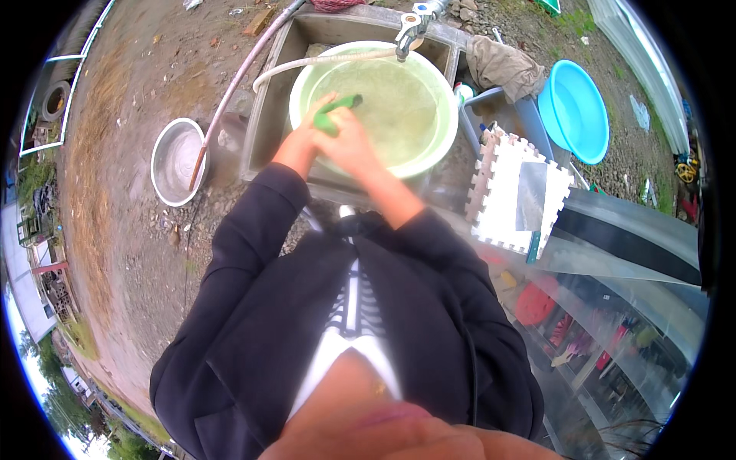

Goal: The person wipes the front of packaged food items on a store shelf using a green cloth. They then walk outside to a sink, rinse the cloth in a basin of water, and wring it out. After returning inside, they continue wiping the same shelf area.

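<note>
Both hands meet over the left side of a pale green plastic basin (pixel 447 123), which holds cloudy water. My left hand (pixel 307 133) grips a bright green object (pixel 326 122) with a dark end; blur hides whether it is a cloth or a brush. My right hand (pixel 348 137) closes over the same object from the right, touching my left hand. The basin sits inside a grey sink (pixel 261 123). Above its far rim is a metal tap (pixel 407 35), with a whitish hose (pixel 328 58) running left from it.
A metal bowl (pixel 177 187) stands on the ground at left, with a pink pipe (pixel 250 60) reaching into it. At right, a cleaver (pixel 532 195) lies on white foam mats (pixel 497 210). Beyond them are a grey-blue tub (pixel 537 123), a brown cloth (pixel 500 66) and a blue basin (pixel 581 115).
</note>
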A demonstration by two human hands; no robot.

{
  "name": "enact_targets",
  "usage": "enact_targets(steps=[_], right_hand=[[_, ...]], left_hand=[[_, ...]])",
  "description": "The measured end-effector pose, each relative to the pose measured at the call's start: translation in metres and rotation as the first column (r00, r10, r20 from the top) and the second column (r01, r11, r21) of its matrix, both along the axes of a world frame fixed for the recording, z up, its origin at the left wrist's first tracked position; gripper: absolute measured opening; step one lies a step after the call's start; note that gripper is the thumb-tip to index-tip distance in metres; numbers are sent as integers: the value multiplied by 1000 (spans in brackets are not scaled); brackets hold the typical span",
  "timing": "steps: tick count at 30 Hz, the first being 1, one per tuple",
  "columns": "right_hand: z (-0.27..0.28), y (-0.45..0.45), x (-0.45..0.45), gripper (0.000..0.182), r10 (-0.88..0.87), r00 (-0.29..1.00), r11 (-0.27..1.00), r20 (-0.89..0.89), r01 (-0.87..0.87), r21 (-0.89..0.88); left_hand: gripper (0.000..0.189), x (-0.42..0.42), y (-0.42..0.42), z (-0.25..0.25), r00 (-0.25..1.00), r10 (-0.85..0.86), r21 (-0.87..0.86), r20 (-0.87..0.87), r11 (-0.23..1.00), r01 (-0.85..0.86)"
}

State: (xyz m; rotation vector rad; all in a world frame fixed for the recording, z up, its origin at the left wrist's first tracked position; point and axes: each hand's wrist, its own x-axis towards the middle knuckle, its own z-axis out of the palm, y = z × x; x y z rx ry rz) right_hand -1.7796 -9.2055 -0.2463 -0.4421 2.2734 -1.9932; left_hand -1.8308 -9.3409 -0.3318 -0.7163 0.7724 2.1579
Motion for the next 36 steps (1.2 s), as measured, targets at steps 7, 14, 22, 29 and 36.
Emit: enact_targets(steps=[7,14,22,29,36], right_hand=[[5,-29,4,24,-201,910,961,-363,254,105],[-15,-13,-52,19,-335,903,879,-270,403,255],[-103,74,-87,34,-347,937,663,40,214,718],[-113,61,-49,48,345,885,295,312,-418,859],[-147,93,-77,54,-70,878,737,473,-274,618]], left_hand=[[33,25,16,16,992,95,-122,-85,987,-105],[28,1,42,36,967,172,-332,-190,915,-228],[51,-5,29,54,929,180,-514,-324,791,-332],[73,2,13,59,992,82,-554,-101,823,-124],[81,3,28,43,998,57,-459,41,888,-32]])
